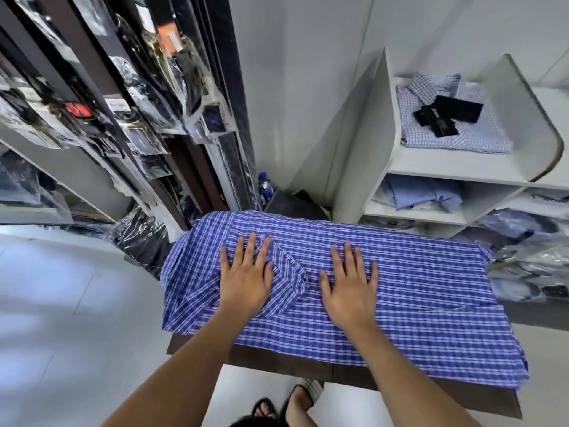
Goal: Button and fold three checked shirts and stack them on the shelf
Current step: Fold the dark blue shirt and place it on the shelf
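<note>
Blue-and-white checked cloth fills the centre of the frame: a shirt [400,272] lies spread across your brown counter [354,374], its edges hanging over the left end and the near right corner. Your left hand [246,282] lies flat on it left of centre, fingers straight and spread, pressing beside a folded-in flap [291,272] whose checks run at a slant. Your right hand [351,288] lies flat just right of that flap, fingers likewise straight and slightly apart. Neither grip is closed round anything; both palms rest on the cloth.

At the upper right stands a white shelf [455,167]. On its top level lies a folded pale checked shirt [480,134] with black tags [446,115] on top. The level below holds folded light-blue shirts [421,192], and further right, at the frame's edge, sit garments in clear plastic bags [523,263].

Along the upper left, dark bagged garments [129,97] hang in a crowded row, and one black bag [141,238] lies on the pale floor [61,318] by the counter's left end. At the bottom centre you can see sandalled feet [289,402].
</note>
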